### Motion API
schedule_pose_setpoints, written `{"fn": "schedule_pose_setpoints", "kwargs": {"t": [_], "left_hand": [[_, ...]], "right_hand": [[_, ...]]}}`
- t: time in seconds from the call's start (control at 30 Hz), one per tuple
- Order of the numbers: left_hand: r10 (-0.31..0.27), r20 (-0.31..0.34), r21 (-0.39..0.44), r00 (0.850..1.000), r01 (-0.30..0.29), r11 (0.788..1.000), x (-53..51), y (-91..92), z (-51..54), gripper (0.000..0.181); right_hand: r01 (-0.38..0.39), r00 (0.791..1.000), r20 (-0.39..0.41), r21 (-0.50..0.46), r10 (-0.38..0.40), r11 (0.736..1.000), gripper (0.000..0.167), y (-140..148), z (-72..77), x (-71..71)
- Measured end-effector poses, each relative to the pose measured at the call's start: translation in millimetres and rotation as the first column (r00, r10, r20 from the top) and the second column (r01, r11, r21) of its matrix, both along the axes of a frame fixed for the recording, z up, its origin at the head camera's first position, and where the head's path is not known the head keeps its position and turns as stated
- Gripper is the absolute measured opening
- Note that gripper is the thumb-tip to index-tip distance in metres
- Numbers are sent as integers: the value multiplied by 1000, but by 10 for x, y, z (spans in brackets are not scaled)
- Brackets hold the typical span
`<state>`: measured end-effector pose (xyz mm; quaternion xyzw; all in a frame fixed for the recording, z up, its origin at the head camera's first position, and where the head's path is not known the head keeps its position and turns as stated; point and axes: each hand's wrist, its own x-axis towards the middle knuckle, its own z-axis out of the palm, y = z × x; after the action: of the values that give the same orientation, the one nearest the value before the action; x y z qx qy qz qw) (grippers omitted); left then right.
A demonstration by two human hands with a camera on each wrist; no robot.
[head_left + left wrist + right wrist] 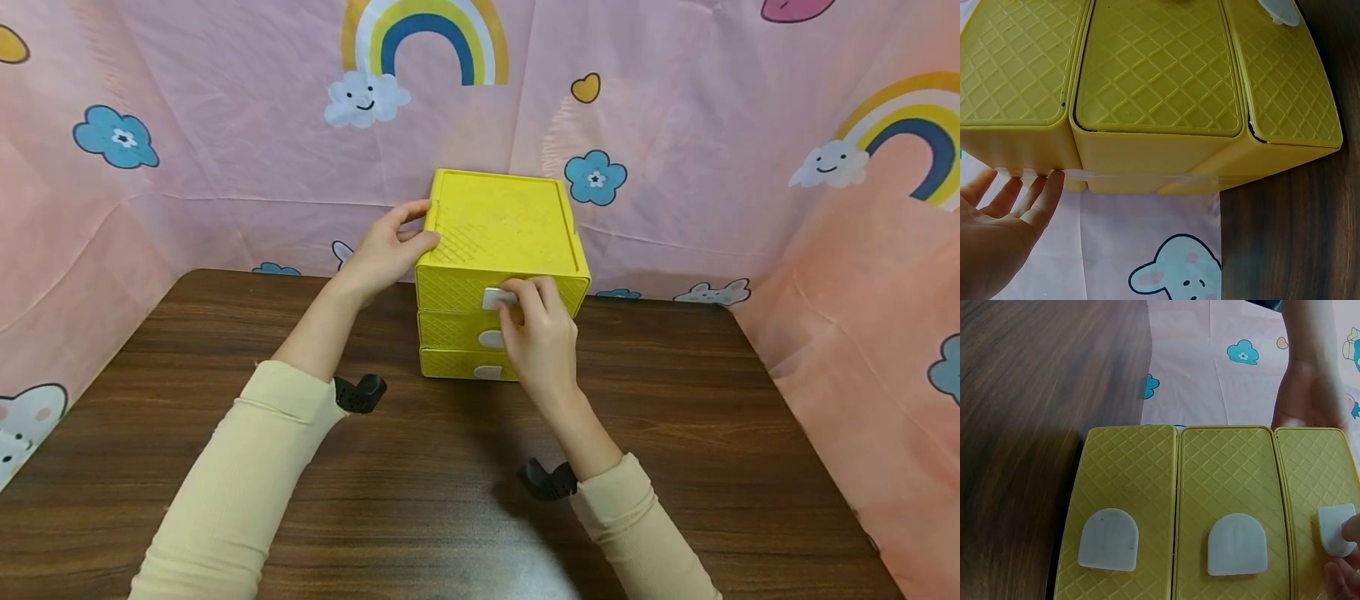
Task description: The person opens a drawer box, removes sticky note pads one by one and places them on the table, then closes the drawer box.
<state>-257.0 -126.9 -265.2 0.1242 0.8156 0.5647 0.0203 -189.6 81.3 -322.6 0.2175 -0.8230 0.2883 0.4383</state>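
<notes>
A yellow three-drawer storage box [506, 221] with quilted drawer fronts stands on the table, all its drawers pushed in. At its upper left edge is my left hand [384, 250], with fairly straight fingertips against the side wall and the thumb at the top edge. My right hand [542, 337] pinches the white knob [1333, 526] of the top drawer between thumb and fingers. That knob sits turned compared with the arched white middle knob [1237, 545] and bottom knob [1108, 540]. In the right wrist view, only part of the right hand's fingers shows.
The dark wooden table [420, 500] spreads in front of the box and to both sides. A pink cloth [285, 150] printed with rainbows, clouds and flowers hangs close behind. Clear tape [1147, 178] seems to run along the box's left side.
</notes>
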Motion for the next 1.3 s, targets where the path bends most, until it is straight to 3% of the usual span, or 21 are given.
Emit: {"fn": "schedule_pose_setpoints", "kwargs": {"t": [0.43, 0.73, 1.3], "left_hand": [[8, 18, 27, 1000, -9, 1000, -22, 15, 5, 55], [11, 46, 11, 999, -12, 1000, -35, 23, 37, 56], [12, 71, 12, 997, -13, 1000, -59, 13, 48, 57]], "right_hand": [[15, 1000, -5, 44, -15, 999, 6, 13, 66, -25], [-14, 999, 45, 120, 8, 993, 6, 71, 147, -11], [-34, 999, 44, 180, 27, 983, 4, 113, 194, -7]]}}
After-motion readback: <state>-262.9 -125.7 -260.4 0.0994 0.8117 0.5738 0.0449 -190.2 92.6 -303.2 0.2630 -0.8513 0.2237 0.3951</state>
